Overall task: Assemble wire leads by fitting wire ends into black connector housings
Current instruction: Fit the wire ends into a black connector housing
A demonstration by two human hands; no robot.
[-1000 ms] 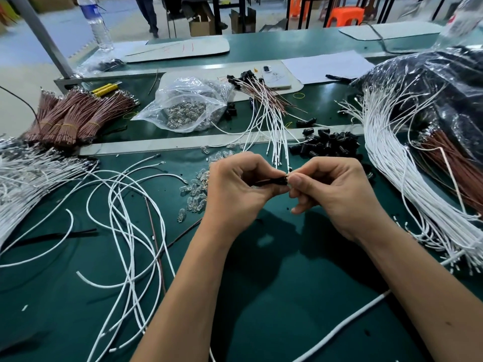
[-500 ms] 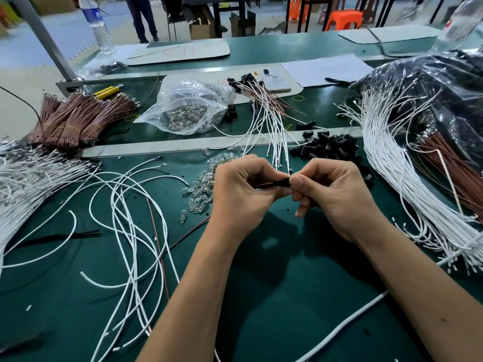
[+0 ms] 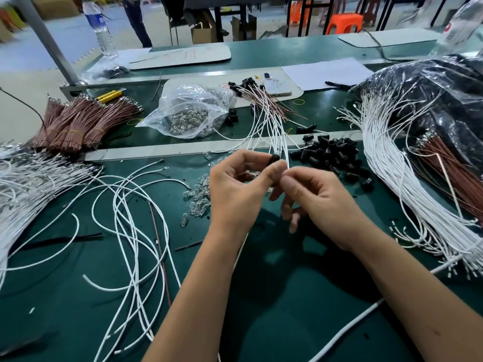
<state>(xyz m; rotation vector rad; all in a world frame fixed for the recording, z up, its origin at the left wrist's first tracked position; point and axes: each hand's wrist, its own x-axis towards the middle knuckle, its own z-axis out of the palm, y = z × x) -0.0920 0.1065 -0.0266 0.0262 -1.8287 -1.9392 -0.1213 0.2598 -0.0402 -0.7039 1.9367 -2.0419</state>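
Above the green surface (image 3: 261, 322), left hand (image 3: 235, 189) pinches a small, light, rigid black housing (image 3: 275, 159); right hand (image 3: 316, 197) pinches limp wire near its tip.

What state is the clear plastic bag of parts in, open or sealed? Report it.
Cannot tell. The clear plastic bag lies slumped on the bench, and its crumpled mouth is not resolved.

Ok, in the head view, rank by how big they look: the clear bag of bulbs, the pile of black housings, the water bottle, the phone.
1. Clear bag
2. Pile of black housings
3. Water bottle, though it stands farther back, so unsure
4. Phone, smallest
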